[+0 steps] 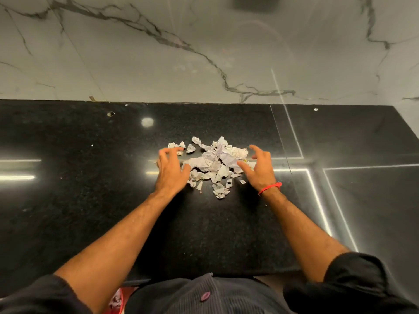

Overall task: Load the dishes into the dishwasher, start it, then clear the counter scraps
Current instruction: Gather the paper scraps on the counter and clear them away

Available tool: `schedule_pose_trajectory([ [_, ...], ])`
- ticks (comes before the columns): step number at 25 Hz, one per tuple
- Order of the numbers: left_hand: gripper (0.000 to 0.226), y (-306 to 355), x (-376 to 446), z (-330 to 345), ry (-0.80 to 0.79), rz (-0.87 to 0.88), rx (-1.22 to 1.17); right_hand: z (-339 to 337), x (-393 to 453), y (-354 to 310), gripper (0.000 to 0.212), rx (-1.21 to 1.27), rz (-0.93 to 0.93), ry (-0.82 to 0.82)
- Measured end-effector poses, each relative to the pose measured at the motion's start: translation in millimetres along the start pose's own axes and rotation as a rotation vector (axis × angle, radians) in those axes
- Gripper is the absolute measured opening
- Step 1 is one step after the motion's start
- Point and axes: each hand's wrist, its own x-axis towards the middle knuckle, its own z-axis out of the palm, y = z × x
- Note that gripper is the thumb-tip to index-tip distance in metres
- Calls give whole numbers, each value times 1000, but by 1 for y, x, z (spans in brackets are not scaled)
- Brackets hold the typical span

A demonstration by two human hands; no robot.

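A pile of torn white paper scraps point(213, 163) lies on the black stone counter point(90, 200), in the middle of the view. My left hand point(171, 171) rests at the pile's left edge with fingers spread and slightly bent, fingertips among the small scraps. My right hand point(259, 167) hovers at the pile's right edge, fingers spread and curved toward the paper, thumb touching the scraps. A red thread circles the right wrist. Neither hand holds anything.
A marble wall point(204, 53) rises behind the counter. Small stray scraps point(315, 109) lie near the back edge. A seam in the stone point(280, 137) runs to the right of the pile. A red object point(118, 300) shows below the counter's front edge.
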Motion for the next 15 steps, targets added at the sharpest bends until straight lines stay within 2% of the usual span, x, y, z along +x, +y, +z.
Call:
schedule_pose_trajectory([
  [2, 52, 3, 27, -1, 19, 14, 104, -10, 20, 6, 58, -91, 3, -12],
  [5, 60, 10, 57, 2, -110, -41, 268, -6, 37, 8, 60, -228, 11, -161],
  [7, 54, 10, 57, 12, -154, -6, 326, 0, 39, 11, 61, -200, -1, -246],
  [11, 42, 17, 34, 34, -191, 25, 234, -4, 46, 14, 53, -23, 22, -288],
  [15, 47, 20, 17, 32, -216, -16, 88, -4, 39, 16, 56, -92, -56, -405],
])
